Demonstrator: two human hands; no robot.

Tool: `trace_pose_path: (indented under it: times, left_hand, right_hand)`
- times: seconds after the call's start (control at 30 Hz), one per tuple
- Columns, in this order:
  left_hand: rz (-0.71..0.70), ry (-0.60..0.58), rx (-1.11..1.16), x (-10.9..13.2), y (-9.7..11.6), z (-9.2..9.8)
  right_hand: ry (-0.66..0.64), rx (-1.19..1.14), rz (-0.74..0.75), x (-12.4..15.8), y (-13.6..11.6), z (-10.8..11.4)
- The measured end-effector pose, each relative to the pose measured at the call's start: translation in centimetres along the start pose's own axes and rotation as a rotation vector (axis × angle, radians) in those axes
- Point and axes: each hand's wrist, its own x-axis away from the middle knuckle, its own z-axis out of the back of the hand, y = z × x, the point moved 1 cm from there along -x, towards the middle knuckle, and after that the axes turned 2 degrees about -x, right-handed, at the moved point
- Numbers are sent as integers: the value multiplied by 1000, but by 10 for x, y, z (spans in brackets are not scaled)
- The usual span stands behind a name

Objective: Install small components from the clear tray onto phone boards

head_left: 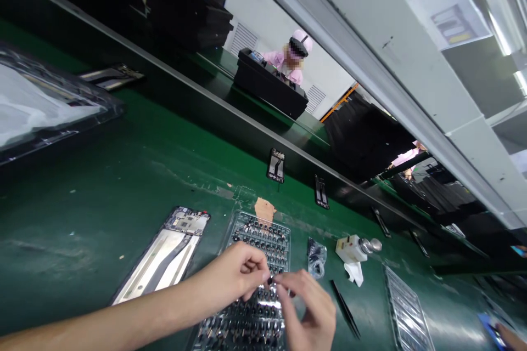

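My left hand [245, 271] and my right hand [307, 304] meet over a clear plastic tray [236, 225] filled with rows of small dark parts. Between their fingertips is a tiny black part [270, 280], too small to name. The left thumb and forefinger are pinched at it, and the right fingers touch its other side. To the left of the tray lies an opened phone [171, 255], with its circuit board at the top and a dark flex cable down the middle. Black tweezers [345, 309] rest on the green bench to the right of my right hand.
A white bottle [351, 249] with a metal top and a small plastic bag [317, 258] stand beyond my right hand. Phone frames [276, 165] lie along the dark strip. A wrapped tray [49, 104] sits at left, another clear tray [407, 307] at right. A person [290, 57] works across.
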Motion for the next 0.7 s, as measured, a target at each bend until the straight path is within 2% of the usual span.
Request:
trace_pose_path:
  times: [0.13,0.23,0.33,0.53,0.6,0.7]
  left_hand:
    - [-4,-17,66,1,5,3]
    - [-38,-12,98,0,6,4]
    - [-48,-6,136,-2,6,5]
    - [8,-35,280,-7,-1,8]
    - [9,-40,296,-9,-2,11]
    - [10,-23,305,-11,0,16]
  right_hand:
    - [-39,-82,-329,-34,7,17]
    - [-111,-137,-453,-53,18,12]
    - [-140,53,-511,-74,49,-4]
    - [-5,440,-660,-135,139,-48]
    - [6,492,-704,-148,157,-65]
    - [30,504,-732,-156,167,-89]
